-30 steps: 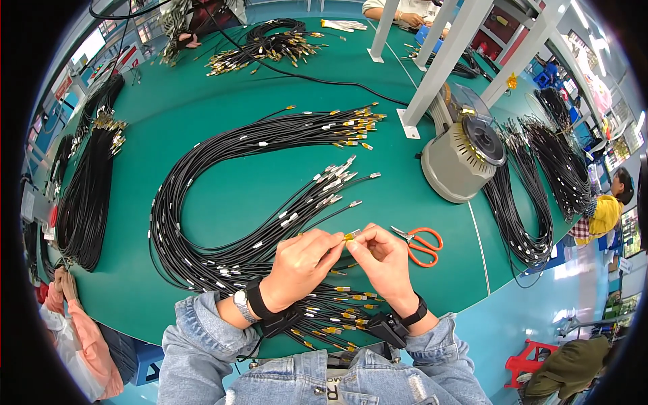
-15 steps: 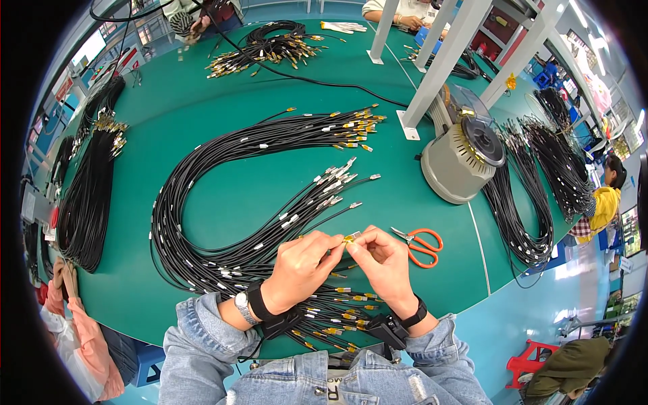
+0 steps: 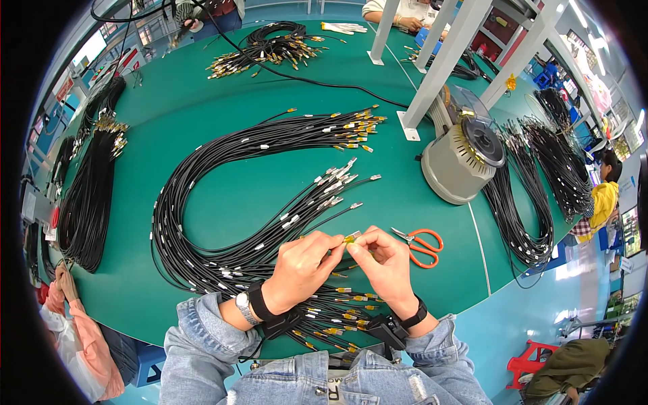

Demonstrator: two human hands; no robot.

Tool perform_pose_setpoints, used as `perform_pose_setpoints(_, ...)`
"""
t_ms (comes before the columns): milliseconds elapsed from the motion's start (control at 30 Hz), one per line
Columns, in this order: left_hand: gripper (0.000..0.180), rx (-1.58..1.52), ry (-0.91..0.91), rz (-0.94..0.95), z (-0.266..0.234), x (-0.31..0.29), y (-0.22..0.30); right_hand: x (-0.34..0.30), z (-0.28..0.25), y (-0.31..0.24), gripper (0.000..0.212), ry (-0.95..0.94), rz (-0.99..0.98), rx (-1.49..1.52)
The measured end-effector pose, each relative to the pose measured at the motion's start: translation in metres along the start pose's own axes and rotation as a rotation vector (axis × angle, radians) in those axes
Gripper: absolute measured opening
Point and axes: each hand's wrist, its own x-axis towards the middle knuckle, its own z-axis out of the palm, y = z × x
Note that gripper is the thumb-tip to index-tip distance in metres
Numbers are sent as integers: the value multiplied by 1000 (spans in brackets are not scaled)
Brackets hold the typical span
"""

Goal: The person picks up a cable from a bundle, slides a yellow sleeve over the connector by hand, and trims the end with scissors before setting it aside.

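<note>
My left hand (image 3: 305, 267) and my right hand (image 3: 383, 266) meet over the near middle of the table, fingertips pinched together. Between them is a cable end (image 3: 351, 237) with a metal connector and yellow tape on it; both hands grip it, and the fingers hide part of it. Under and beyond my hands lies a big U-shaped bundle of black cables (image 3: 177, 196) with white labels, some ends wrapped in yellow tape. More taped cable ends (image 3: 331, 331) spread beneath my wrists. Orange-handled scissors (image 3: 425, 248) lie just right of my right hand.
A grey round tape dispenser (image 3: 459, 165) stands at the right beside a metal post (image 3: 442, 67). Other cable bundles lie at the left (image 3: 88, 196), far middle (image 3: 266, 50) and right (image 3: 520, 196). Gloves (image 3: 343, 28) lie on the far side. Several people sit or stand around the green table (image 3: 378, 152).
My hands stay nearly in place, and the yellow tape between my fingertips looks slightly turned. Other people's hands at the far left and left edge have shifted a little.
</note>
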Motion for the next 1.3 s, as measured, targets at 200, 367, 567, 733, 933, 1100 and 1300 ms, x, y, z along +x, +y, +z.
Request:
perform_pose_setpoints(200,16,12,2,16,0,0,0,0,-1,2,5,6,12,-31)
perform_pose_setpoints(367,16,15,-1,27,-1,0,1,1,-2,0,5,7,20,-48)
perform_pose_setpoints(567,17,20,-20,36,-2,1,1,1,-3,1,7,-6,44,-66)
perform_pose_setpoints(733,24,41,-51,20,-3,0,2,4,-5,1,6,-37,127,68)
perform_pose_setpoints(933,31,175,-73,262,-5,1,-5,4,-5,0,7,-31,144,148)
perform_pose_setpoints(1100,37,188,-46,293,-4,1,-5,4,-7,-2,5,-72,145,143)
perform_pose_setpoints(1300,33,145,-34,136,-3,-1,0,3,-7,-1,3,-91,109,135)
